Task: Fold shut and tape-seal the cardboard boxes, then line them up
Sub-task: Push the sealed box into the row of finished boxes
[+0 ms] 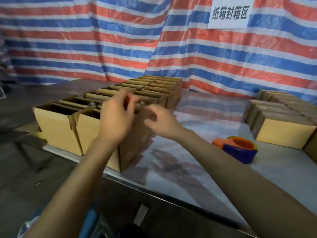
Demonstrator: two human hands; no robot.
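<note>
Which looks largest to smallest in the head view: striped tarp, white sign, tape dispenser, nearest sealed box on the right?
1. striped tarp, fills the whole background.
2. sealed box, nearest one on the right.
3. white sign and tape dispenser: they look about alike, so not ranked; the sign hangs farther from the camera.

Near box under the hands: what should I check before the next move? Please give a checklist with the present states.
1. Left hand and right hand over the near box: ok.
2. Grip on it: cannot tell, blurred.
3. Its top shut: cannot tell, the hands hide it.
4. Tape dispenser free on the table: ok.
5. Other boxes in the row shut: not ok, open.
</note>
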